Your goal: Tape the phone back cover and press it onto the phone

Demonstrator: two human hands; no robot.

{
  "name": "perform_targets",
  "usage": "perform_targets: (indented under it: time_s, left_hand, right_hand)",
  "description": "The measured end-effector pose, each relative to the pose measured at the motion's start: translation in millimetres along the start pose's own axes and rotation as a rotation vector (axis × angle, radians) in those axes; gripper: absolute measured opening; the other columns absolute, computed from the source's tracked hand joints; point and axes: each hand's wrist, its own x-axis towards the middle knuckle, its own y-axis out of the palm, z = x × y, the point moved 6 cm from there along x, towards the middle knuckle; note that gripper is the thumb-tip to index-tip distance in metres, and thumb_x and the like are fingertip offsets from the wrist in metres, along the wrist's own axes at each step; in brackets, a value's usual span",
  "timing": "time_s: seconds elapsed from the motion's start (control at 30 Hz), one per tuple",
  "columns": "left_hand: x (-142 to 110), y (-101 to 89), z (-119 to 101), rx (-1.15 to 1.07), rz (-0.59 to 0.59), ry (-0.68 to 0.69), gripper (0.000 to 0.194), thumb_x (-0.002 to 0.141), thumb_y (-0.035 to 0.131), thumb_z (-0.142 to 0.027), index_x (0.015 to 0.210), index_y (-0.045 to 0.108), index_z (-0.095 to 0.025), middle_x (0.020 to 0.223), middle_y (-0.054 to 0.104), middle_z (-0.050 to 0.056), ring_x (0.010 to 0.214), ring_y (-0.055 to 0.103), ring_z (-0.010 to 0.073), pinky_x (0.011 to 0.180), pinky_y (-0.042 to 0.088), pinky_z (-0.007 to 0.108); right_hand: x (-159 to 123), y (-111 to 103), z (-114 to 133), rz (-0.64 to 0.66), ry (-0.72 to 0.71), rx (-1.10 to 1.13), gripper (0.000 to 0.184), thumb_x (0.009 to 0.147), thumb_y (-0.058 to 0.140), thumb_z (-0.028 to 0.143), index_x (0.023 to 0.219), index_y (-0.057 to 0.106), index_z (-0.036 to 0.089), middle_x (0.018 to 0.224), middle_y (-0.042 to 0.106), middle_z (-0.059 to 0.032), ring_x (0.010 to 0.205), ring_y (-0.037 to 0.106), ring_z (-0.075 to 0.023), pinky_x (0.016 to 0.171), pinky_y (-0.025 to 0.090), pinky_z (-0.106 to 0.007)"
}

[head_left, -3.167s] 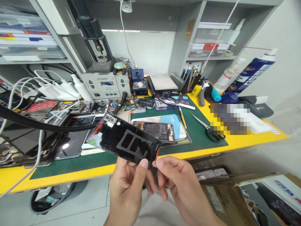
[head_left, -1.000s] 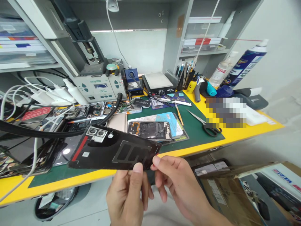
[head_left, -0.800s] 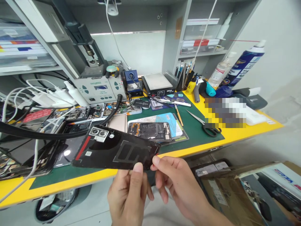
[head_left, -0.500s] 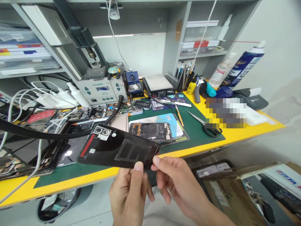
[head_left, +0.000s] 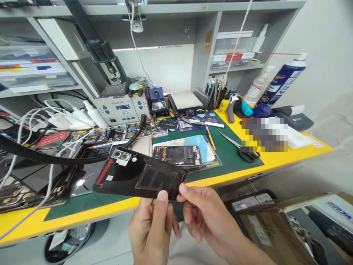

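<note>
A dark phone back cover (head_left: 129,175) is held up over the near edge of the bench, its inner side toward me. Camera openings sit at its far left corner, and a red strip runs along the left end. My left hand (head_left: 153,224) grips the lower edge, thumb on top and fingers beneath. At the right end, my right hand (head_left: 205,213) pinches the corner between thumb and forefinger, its other fingers curled. Behind the cover, an opened phone (head_left: 179,156) with its insides showing lies on a blue and white card (head_left: 202,143).
A black hose (head_left: 68,161) crosses from the left, close to the cover. Stacked phone parts (head_left: 33,184) fill the left side. Scissors (head_left: 242,147) and an orange-handled tool (head_left: 210,138) lie on the green mat (head_left: 226,158). A hot-air station (head_left: 118,110) stands at the back.
The scene shifts slightly down in view as the camera tilts up. Both hands keep their grip on the back cover, which has barely moved.
</note>
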Motion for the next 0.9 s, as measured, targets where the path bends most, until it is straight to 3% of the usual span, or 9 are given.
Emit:
perform_targets:
  time_s: [0.13, 0.4, 0.53, 0.63, 0.73, 0.9]
  left_hand:
    - [-0.6, 0.1, -0.5, -0.019, -0.033, -0.011, 0.034, 0.087, 0.075, -0.046, 0.074, 0.058, -0.020, 0.040, 0.033, -0.012, 0.033, 0.034, 0.0075, 0.035, 0.039, 0.019]
    - [5.4, -3.6, 4.9, -0.030, 0.012, -0.075, 0.033, 0.091, 0.072, -0.046, 0.076, 0.059, -0.020, 0.038, 0.035, -0.011, 0.034, 0.034, 0.0084, 0.035, 0.039, 0.019]
    - [10.9, -2.3, 2.4, -0.044, 0.055, -0.107, 0.035, 0.090, 0.073, -0.044, 0.072, 0.054, -0.021, 0.034, 0.035, -0.012, 0.030, 0.032, 0.0088, 0.033, 0.040, 0.021]
    - [11.2, -1.3, -2.1, -0.053, 0.037, -0.108, 0.034, 0.091, 0.072, -0.042, 0.071, 0.053, -0.021, 0.034, 0.033, -0.013, 0.030, 0.026, 0.0072, 0.033, 0.041, 0.021]
    - [8.6, 1.9, -4.5, -0.057, 0.038, -0.113, 0.028, 0.094, 0.067, -0.039, 0.077, 0.058, -0.020, 0.034, 0.033, -0.013, 0.030, 0.026, 0.0068, 0.033, 0.040, 0.019]
    - [5.8, 5.0, -3.6, -0.037, 0.061, -0.101, 0.022, 0.096, 0.063, -0.035, 0.080, 0.060, -0.019, 0.034, 0.034, -0.012, 0.030, 0.027, 0.0070, 0.033, 0.040, 0.018]
  right_hand:
    - [-0.1, 1.8, -0.8, -0.006, 0.014, 0.002, 0.055, 0.064, 0.090, 0.063, 0.073, 0.070, 0.012, 0.046, 0.062, 0.0012, 0.027, 0.048, -0.0080, 0.030, 0.032, -0.016]
    - [1.4, 1.2, -6.9, -0.022, 0.030, -0.053, 0.058, 0.064, 0.087, 0.068, 0.060, 0.064, 0.014, 0.045, 0.059, 0.0000, 0.031, 0.050, -0.0096, 0.029, 0.028, -0.017]
    - [-2.0, -3.8, 0.4, 0.007, -0.056, -0.076, 0.050, 0.072, 0.087, 0.055, 0.061, 0.059, 0.015, 0.053, 0.061, 0.0011, 0.035, 0.050, -0.0069, 0.035, 0.031, -0.017]
    - [-5.5, -9.3, 9.0, -0.001, -0.147, -0.017, 0.037, 0.073, 0.087, 0.045, 0.072, 0.065, 0.015, 0.065, 0.064, 0.0007, 0.042, 0.052, -0.0065, 0.040, 0.035, -0.017]
    - [-6.7, -9.6, 14.7, 0.013, -0.207, -0.018, 0.033, 0.074, 0.087, 0.043, 0.084, 0.072, 0.015, 0.075, 0.067, -0.0015, 0.048, 0.055, -0.0077, 0.043, 0.038, -0.018]
    - [-3.3, -2.0, 18.3, 0.037, -0.237, -0.109, 0.038, 0.077, 0.086, 0.047, 0.080, 0.067, 0.015, 0.072, 0.065, -0.0009, 0.051, 0.054, -0.0085, 0.043, 0.035, -0.018]
